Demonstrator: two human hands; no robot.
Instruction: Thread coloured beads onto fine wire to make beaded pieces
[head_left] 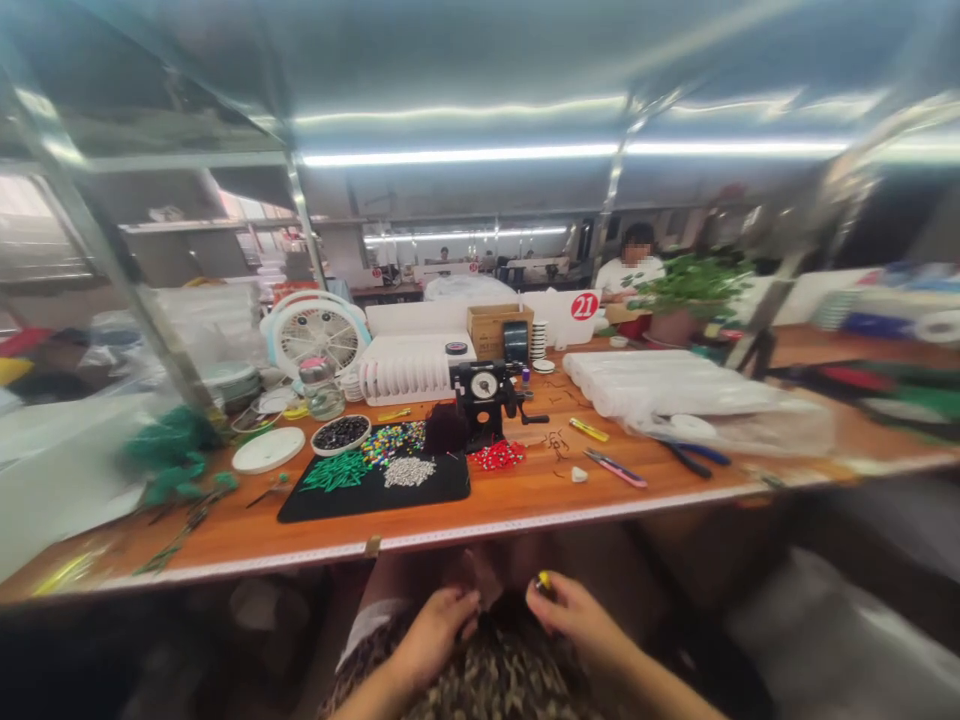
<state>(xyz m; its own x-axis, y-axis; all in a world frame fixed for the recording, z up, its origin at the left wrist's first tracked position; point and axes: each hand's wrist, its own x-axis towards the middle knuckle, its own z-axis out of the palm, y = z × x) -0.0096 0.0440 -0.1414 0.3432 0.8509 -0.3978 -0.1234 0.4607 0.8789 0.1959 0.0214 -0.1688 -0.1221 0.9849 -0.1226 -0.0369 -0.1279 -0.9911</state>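
One yellow bead sits gripped by the right hand.

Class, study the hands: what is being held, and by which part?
The right hand pinches a small yellow piece in its fingertips; which part is too small to tell.

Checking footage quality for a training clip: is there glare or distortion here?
In the head view, the ceiling strip light glares brightly, wide-angle distortion warps the metal shelf upright and the table edge, and the left hand and right hand look slightly soft.
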